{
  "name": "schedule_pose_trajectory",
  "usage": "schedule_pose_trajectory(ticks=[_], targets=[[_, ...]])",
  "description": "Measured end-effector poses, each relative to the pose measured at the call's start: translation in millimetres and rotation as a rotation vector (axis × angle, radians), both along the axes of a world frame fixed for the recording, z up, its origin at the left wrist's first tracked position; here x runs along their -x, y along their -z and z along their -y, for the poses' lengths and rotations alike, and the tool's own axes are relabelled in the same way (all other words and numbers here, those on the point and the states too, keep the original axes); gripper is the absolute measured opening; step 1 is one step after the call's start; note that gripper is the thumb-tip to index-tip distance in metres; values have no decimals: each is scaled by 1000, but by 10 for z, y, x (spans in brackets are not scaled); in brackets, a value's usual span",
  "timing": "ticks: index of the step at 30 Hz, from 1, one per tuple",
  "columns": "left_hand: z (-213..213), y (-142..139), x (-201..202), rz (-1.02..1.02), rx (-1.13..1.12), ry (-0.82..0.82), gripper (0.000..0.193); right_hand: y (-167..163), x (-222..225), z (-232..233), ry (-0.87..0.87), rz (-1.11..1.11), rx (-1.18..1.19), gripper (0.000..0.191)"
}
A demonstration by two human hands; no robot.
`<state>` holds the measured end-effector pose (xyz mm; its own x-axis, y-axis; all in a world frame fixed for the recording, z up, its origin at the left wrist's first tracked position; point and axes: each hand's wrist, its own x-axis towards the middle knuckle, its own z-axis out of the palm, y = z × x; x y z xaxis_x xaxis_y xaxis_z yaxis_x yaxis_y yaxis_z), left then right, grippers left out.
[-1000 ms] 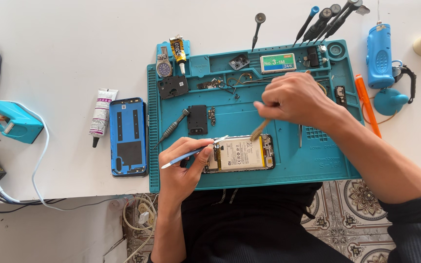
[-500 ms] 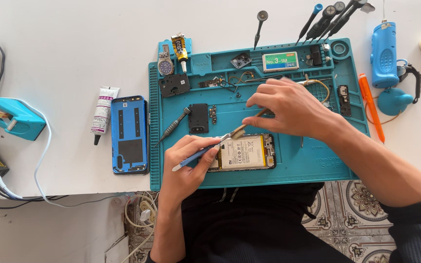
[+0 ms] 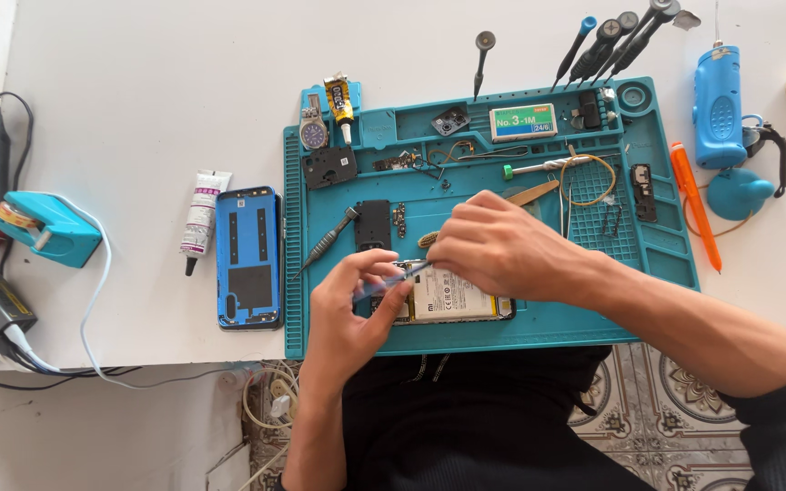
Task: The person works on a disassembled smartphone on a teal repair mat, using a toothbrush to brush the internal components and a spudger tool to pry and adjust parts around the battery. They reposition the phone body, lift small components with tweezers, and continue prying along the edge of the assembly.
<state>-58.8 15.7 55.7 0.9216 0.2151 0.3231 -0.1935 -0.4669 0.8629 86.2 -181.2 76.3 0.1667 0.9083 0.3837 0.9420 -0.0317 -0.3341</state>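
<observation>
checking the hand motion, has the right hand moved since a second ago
Yes. The right hand has come down and leftward from the upper middle of the teal repair mat, and now sits over the opened phone.

Small green-and-white box (image 3: 522, 122) at the mat's (image 3: 539, 338) top edge

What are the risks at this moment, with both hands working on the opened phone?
1. The left hand holds a thin blue tool at the opened phone; a slip might scratch its battery or parts.
2. The right hand covers the phone's upper edge, so the view there is blocked.
3. Small loose parts lie on the teal mat close by and may be knocked away.
</observation>
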Motion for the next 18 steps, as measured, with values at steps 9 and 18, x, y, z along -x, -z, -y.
schedule_pose_trajectory(ticks=[9,18], targets=[[-119,-115,54,204,-667,285,29,-77,-90,156,125,-79,-33,10],[-174,-18,211,237,-761,255,40,-46,-100,155,128,-132,-10,6]])
